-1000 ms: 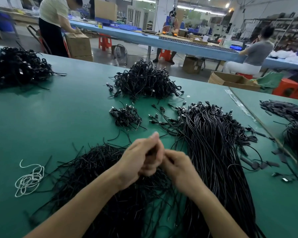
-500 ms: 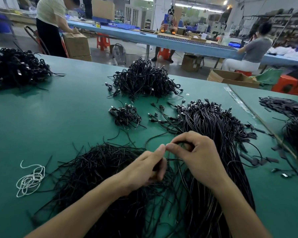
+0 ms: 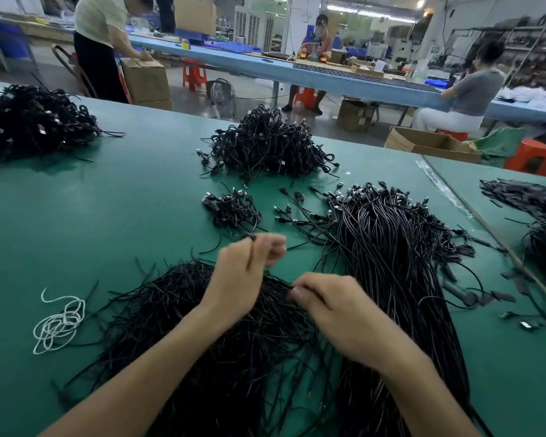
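Since half a second ago the hands are parting: the left hand (image 3: 243, 272) is lifting toward the far side, the right hand (image 3: 338, 310) is dropping onto the heap. Farthest left, a tangled loop of white cord (image 3: 59, 323) is lying apart, unused. Next, the flat heap of thin black wire ties (image 3: 186, 326) is sitting under both wrists, probably so a tie is always within reach. The left hand's fingers are curling round a thin black strand with a small loop at its top (image 3: 249, 238), holding it clear above the heap; tie or cable, I cannot tell. The right hand is pinching a few ties at the heap's crest between thumb and forefinger. Beside it, a sheaf of long black cables with plugs (image 3: 391, 253) is waiting. Everything is resting on a green table mat (image 3: 108, 216); behind, people are working at a long blue bench (image 3: 328, 77) among brown cardboard boxes (image 3: 145, 80).
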The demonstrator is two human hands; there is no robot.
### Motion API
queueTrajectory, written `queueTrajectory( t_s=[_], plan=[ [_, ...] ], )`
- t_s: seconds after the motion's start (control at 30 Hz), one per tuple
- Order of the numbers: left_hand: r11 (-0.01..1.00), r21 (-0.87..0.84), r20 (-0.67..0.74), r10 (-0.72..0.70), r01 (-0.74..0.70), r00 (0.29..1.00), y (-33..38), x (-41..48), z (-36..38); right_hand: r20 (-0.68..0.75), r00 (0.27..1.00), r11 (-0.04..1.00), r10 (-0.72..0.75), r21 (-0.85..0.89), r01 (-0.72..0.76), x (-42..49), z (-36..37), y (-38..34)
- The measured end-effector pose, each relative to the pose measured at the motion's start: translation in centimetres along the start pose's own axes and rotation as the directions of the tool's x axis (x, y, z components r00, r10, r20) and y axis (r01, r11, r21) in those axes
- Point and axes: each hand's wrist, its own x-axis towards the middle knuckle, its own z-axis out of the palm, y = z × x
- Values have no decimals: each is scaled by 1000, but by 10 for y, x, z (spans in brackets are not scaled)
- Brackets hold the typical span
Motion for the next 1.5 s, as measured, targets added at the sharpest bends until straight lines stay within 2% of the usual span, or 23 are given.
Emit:
queueTrajectory(
  t_s=[0.03,0.1,0.17,0.27,0.3,0.37,0.4,0.43,0.47,0.5,0.53,0.6,0.67,0.73,0.8,0.83,0.97,1.03,1.1,1.17,1.23,1.4,1.5],
  plan=[
    [988,153,104,10,-26,995,-2,-4,1,-78,997,998,-9,-69,3,1,-6,0],
    [972,234,268,-85,21,960,-3,-12,3,-259,965,980,-53,-197,1,3,-15,1],
    [976,110,361,-215,187,908,4,-16,4,-370,925,982,-91,-187,21,6,-19,3],
    [898,-171,529,-264,406,806,18,-16,-3,-400,914,994,-62,58,92,9,-12,7],
    [819,-301,607,-232,489,761,21,-14,-7,-381,923,983,-43,147,106,10,-7,7],
    [523,-559,720,-79,643,690,29,-7,-14,-310,951,953,-15,283,107,9,7,7],
    [375,-653,709,-4,658,705,33,-4,-15,-266,964,947,-9,307,94,7,13,7],
    [272,-725,659,9,633,752,36,-1,-15,-221,975,950,-9,304,77,4,19,7],
    [231,-787,577,-48,571,815,36,2,-13,-170,985,957,-6,286,55,2,23,8],
    [264,-834,465,-132,484,875,36,4,-11,-115,993,965,-4,259,33,0,26,7],
    [356,-850,339,-192,388,921,33,5,-9,-66,998,974,-5,227,20,-2,28,6],
    [620,-743,167,-194,253,967,24,7,-6,-8,999,987,-35,155,35,-6,26,2],
    [876,-447,124,-138,179,983,17,4,-4,-3,996,993,-86,76,86,-9,18,-1],
    [990,-86,180,-95,112,979,14,-2,-1,-37,991,991,-132,-12,132,-10,7,-2],
    [985,170,266,-66,20,962,16,-9,5,-87,985,988,-147,-50,143,-9,-2,-2],
    [982,187,297,-83,27,951,19,-12,8,-117,982,989,-147,-27,145,-9,-5,-2],
    [936,-42,474,-289,349,832,29,-22,8,-221,966,960,-136,210,183,-9,-11,-3],
    [896,-114,592,-285,428,754,30,-24,2,-232,969,947,-86,282,152,-6,-15,2],
    [839,-194,710,-237,508,663,30,-23,-6,-152,986,902,-67,414,125,-5,-17,6],
    [778,-262,780,-177,571,600,30,-21,-14,-43,994,808,-99,580,106,-6,-16,8],
    [763,-275,790,-167,585,589,30,-19,-18,19,993,759,-120,646,79,-7,-13,7],
    [816,-213,682,-270,538,680,27,-21,-13,-83,992,880,-92,459,120,-5,-5,6],
    [753,-262,706,-277,604,651,25,-22,-14,-68,988,883,-138,443,154,-5,-4,4]
  ],
)
